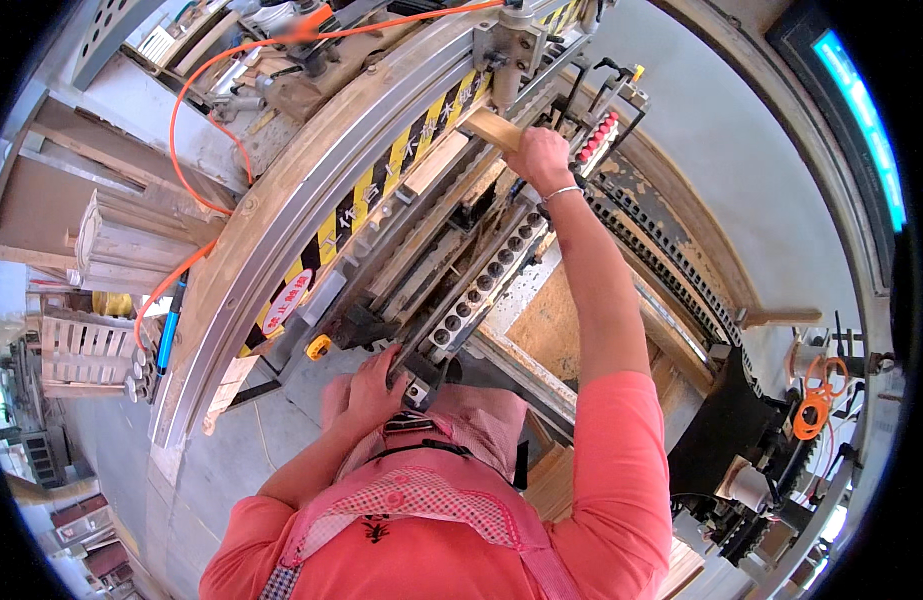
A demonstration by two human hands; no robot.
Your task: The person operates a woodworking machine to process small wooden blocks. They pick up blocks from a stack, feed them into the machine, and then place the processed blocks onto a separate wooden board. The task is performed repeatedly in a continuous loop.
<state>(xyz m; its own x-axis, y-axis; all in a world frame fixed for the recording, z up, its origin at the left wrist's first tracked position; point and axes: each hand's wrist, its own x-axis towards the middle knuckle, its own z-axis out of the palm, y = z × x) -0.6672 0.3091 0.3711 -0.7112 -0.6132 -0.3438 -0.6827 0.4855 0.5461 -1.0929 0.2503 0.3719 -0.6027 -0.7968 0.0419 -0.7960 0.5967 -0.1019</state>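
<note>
My right hand [541,158] reaches forward, fingers closed round the near end of a short wooden board [493,130] above the machine's rails. The board's far end lies beside a yellow-and-black striped strip [411,150]. Another pale wooden piece [435,163] lies along that strip. Close to my body, my left hand [374,390] rests beside the dark metal end block [418,392] of a rail. Its fingers lie extended against the machine, with the tips partly hidden. Between my hands runs a pale rail with a row of round dark holes [478,282].
Red round caps [595,138] line the rail beyond my right hand. Black toothed chains [671,260] run along the right. An orange hose [177,130] loops over the long curved-looking metal beam [226,285] at left. A lit screen [861,125] stands at far right.
</note>
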